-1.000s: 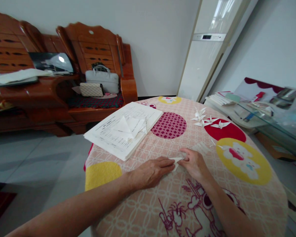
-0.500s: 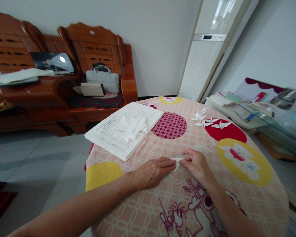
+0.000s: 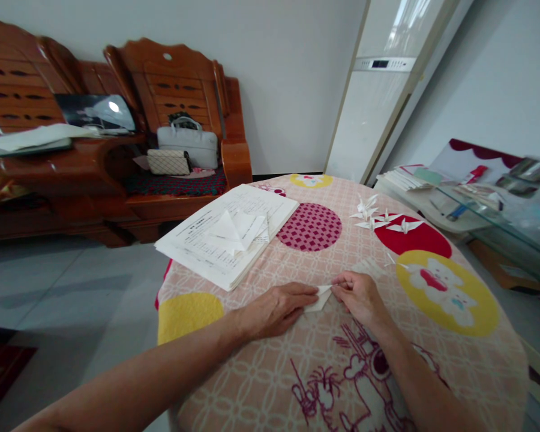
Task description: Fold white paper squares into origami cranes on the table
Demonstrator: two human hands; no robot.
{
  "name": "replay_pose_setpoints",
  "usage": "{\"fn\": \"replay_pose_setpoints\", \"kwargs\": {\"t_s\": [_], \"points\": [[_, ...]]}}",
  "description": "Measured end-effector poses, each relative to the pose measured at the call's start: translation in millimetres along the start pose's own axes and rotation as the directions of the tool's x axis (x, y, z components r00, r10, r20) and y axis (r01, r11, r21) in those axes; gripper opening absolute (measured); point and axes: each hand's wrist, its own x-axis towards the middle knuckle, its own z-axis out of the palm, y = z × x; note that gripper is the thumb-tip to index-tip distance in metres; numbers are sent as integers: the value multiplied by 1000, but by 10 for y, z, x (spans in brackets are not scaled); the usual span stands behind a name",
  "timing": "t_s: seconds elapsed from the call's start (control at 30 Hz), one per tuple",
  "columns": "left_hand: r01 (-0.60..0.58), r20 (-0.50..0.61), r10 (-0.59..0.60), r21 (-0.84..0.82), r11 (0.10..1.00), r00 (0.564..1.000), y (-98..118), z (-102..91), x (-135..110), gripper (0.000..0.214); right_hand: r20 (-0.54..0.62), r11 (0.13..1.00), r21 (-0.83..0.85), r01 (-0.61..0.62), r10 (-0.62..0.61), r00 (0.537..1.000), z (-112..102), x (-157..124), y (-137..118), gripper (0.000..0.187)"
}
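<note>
A small piece of folded white paper [image 3: 320, 298] lies on the patterned tablecloth between my hands. My left hand [image 3: 276, 309] is closed on its left part, fingers over the top, hiding that end. At its right tip, my right hand [image 3: 356, 294] pinches the paper between thumb and forefinger. Several white paper cranes [image 3: 404, 226] are grouped beyond my right hand, partly on a red circle. Left of my hands, folded paper pieces [image 3: 236, 231] rest on a stack of printed sheets [image 3: 207, 267].
The round table [image 3: 252, 384] has a pink patterned cloth. To the right, a glass-topped stand [image 3: 477, 210] holds papers, a pen and plastic bags. A wooden bench [image 3: 171, 78] with bags [image 3: 189, 147] is at the back left, and a tall air conditioner [image 3: 364, 114] is behind the table.
My left hand has shifted slightly left and its fingers have drawn back, so more of the folded paper's lower flap shows. My right hand stays pinched at the tip.
</note>
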Motion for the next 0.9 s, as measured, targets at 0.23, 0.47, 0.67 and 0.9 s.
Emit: {"fn": "replay_pose_setpoints", "kwargs": {"t_s": [0.23,0.47,0.67,0.9], "points": [[20,5,-20,-21,1000,1000,-11,1,2,46,-10,992,52,111,-111,994,-47,-57,-53,10],[25,-28,-25,-24,999,999,-30,28,-8,56,109,908,-198,370,-355,928,-60,-118,-111,15],[63,-6,-64,-32,997,998,2,8,-3,59,179,836,-312,451,-415,892,-32,-97,-59,20],[27,19,-28,19,999,999,20,-16,-1,40,203,804,-466,371,-311,929,-7,-89,-123,18]]}}
